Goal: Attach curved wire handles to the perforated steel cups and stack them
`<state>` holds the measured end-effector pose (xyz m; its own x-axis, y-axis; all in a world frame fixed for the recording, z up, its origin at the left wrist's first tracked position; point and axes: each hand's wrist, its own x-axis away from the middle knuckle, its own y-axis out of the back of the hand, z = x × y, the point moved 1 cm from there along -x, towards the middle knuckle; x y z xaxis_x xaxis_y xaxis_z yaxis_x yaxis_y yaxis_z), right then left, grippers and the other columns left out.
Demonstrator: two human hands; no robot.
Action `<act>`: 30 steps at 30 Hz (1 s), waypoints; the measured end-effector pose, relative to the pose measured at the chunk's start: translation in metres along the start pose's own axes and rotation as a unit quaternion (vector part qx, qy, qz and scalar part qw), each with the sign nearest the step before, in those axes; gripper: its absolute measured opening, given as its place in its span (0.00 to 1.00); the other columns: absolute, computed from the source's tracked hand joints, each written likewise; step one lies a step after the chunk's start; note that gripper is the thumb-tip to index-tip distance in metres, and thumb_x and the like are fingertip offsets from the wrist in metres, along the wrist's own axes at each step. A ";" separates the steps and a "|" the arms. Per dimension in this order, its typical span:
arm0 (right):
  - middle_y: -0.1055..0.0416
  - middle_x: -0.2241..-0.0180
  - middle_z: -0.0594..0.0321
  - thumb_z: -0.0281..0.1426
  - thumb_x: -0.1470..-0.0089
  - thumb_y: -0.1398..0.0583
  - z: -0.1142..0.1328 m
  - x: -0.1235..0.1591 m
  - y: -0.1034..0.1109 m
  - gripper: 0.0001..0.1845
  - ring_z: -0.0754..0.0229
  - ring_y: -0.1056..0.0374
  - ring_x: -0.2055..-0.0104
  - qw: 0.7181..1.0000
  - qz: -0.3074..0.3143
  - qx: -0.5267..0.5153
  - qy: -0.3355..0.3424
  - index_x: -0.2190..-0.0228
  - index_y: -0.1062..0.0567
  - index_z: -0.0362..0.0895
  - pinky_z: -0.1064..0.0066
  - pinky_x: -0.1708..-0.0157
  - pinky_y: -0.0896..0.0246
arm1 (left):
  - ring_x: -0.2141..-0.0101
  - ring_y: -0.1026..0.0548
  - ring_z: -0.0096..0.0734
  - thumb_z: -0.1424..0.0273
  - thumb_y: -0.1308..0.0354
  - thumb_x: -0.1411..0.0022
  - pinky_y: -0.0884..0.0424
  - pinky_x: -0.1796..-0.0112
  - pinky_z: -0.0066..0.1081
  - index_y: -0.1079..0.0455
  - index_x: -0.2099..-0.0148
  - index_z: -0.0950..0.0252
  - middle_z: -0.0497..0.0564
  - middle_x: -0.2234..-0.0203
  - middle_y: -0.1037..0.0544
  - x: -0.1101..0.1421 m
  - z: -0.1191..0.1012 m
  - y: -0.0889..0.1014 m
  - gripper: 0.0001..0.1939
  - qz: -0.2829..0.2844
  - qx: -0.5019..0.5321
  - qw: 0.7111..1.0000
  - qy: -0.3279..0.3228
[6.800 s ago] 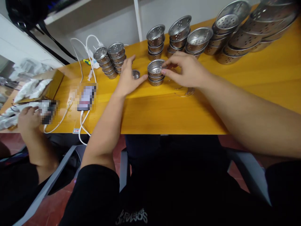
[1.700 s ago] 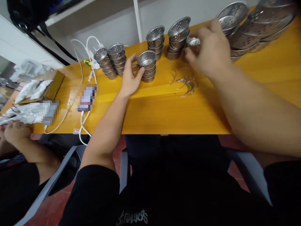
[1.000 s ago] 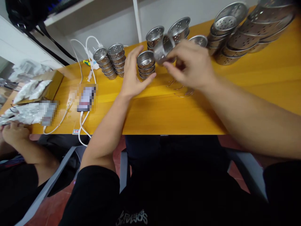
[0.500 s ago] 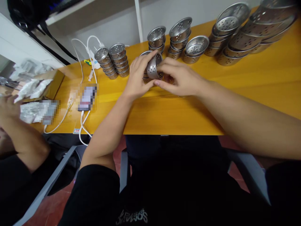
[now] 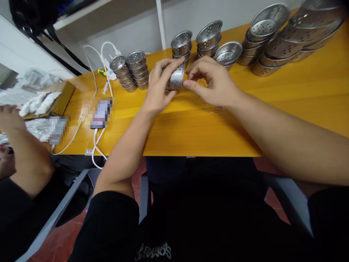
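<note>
A small perforated metal cup (image 5: 177, 77) is tilted on its side, with my left hand (image 5: 159, 82) closed around it. Just right of its rim, my right hand (image 5: 214, 80) has its thumb and fingers curled together, the thumb tip close to the rim. Whether anything thin sits between those fingertips is too small to make out. Thin wire pieces (image 5: 214, 110) lie on the table under my right palm. Behind my left hand, part of another metal cup is mostly hidden.
Stacks of perforated cups stand at the back left (image 5: 136, 69), the middle (image 5: 208, 38) and the right (image 5: 267, 32) of the wooden table (image 5: 196, 136). A phone (image 5: 100, 113) with a white cable lies left. Further left, a co-worker's arm (image 5: 29, 153) is near plastic bags (image 5: 40, 127).
My right hand has drawn back to the right from the cup's mouth. The cup has turned so its opening shows less. Wire pieces under my right hand are now more visible.
</note>
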<state>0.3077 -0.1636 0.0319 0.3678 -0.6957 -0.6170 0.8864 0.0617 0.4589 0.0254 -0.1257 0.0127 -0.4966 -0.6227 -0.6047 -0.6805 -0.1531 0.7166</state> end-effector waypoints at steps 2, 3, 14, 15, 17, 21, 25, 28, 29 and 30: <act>0.11 0.50 0.53 0.80 0.31 0.26 -0.003 -0.001 -0.004 0.37 0.31 0.17 0.47 0.998 0.005 -0.053 -0.025 0.58 0.16 0.61 0.27 0.39 0.14 | 0.15 0.28 0.71 0.48 0.30 0.21 0.35 0.10 0.65 0.31 0.10 0.38 0.55 0.16 0.25 -0.001 -0.001 0.001 0.43 0.009 0.002 1.000 0.001; 0.10 0.51 0.54 0.80 0.33 0.24 -0.004 -0.001 -0.005 0.37 0.32 0.16 0.48 0.997 0.006 -0.073 -0.034 0.59 0.16 0.61 0.27 0.40 0.13 | 0.15 0.29 0.71 0.48 0.30 0.21 0.36 0.10 0.65 0.30 0.10 0.38 0.55 0.16 0.25 -0.001 -0.001 0.002 0.43 0.013 0.004 1.000 0.001; 0.09 0.52 0.52 0.83 0.39 0.21 -0.008 -0.004 0.006 0.41 0.33 0.16 0.53 0.999 0.009 -0.050 -0.021 0.64 0.11 0.59 0.29 0.46 0.14 | 0.15 0.28 0.73 0.52 0.26 0.23 0.37 0.09 0.70 0.25 0.13 0.37 0.54 0.17 0.23 -0.003 -0.005 0.007 0.40 0.013 0.006 1.000 -0.003; 0.09 0.52 0.52 0.82 0.39 0.21 -0.009 -0.004 0.007 0.40 0.32 0.16 0.52 0.998 0.015 -0.050 -0.018 0.63 0.11 0.59 0.28 0.44 0.14 | 0.15 0.28 0.73 0.51 0.25 0.23 0.37 0.09 0.71 0.25 0.13 0.37 0.55 0.18 0.23 -0.003 -0.005 0.006 0.40 0.011 0.004 1.000 -0.004; 0.10 0.50 0.50 0.81 0.39 0.20 -0.008 -0.004 0.009 0.38 0.30 0.16 0.48 0.999 0.018 -0.046 -0.012 0.62 0.10 0.60 0.26 0.38 0.14 | 0.15 0.28 0.74 0.51 0.25 0.23 0.37 0.10 0.72 0.25 0.13 0.38 0.55 0.18 0.23 -0.003 -0.006 0.007 0.40 0.008 -0.001 1.000 -0.002; 0.12 0.37 0.48 0.78 0.32 0.22 -0.012 -0.001 0.011 0.34 0.26 0.20 0.31 0.998 -0.063 -0.011 -0.022 0.57 0.09 0.62 0.25 0.30 0.16 | 0.14 0.30 0.73 0.44 0.26 0.21 0.36 0.09 0.70 0.29 0.12 0.36 0.56 0.17 0.24 -0.001 -0.002 0.013 0.42 -0.023 -0.013 1.000 -0.004; 0.13 0.38 0.49 0.77 0.29 0.24 -0.040 0.002 0.019 0.33 0.26 0.22 0.31 0.997 -0.022 0.068 -0.026 0.55 0.11 0.63 0.23 0.27 0.21 | 0.09 0.38 0.68 0.27 0.29 0.22 0.38 0.07 0.64 0.37 0.09 0.37 0.57 0.15 0.28 0.002 0.027 0.016 0.51 -0.119 -0.013 0.993 0.006; 0.13 0.47 0.48 0.78 0.35 0.22 -0.076 0.005 0.026 0.39 0.30 0.22 0.40 0.991 0.081 0.103 -0.035 0.59 0.13 0.56 0.24 0.24 0.26 | 0.11 0.32 0.64 0.17 0.38 0.24 0.31 0.10 0.64 0.48 0.07 0.34 0.55 0.17 0.27 0.001 0.064 0.004 0.58 -0.193 0.054 0.978 0.055; 0.14 0.50 0.48 0.77 0.36 0.21 -0.088 0.007 0.028 0.39 0.31 0.22 0.42 0.987 0.106 0.109 -0.045 0.60 0.13 0.55 0.25 0.23 0.26 | 0.14 0.27 0.62 0.15 0.41 0.24 0.27 0.12 0.63 0.50 0.07 0.32 0.55 0.18 0.25 0.000 0.076 -0.001 0.58 -0.205 0.079 0.973 0.075; 0.14 0.51 0.48 0.76 0.36 0.20 -0.098 0.008 0.029 0.38 0.31 0.22 0.41 0.985 0.123 0.114 -0.052 0.61 0.14 0.55 0.26 0.22 0.27 | 0.18 0.22 0.59 0.13 0.44 0.24 0.23 0.14 0.62 0.51 0.07 0.31 0.56 0.21 0.21 0.000 0.085 -0.006 0.58 -0.218 0.094 0.968 0.084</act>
<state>0.3640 -0.0978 -0.0223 0.5212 -0.7507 -0.4060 0.6841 0.0831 0.7247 -0.0160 -0.0590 -0.0214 -0.0564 -0.6484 -0.7592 -0.8996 -0.2968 0.3204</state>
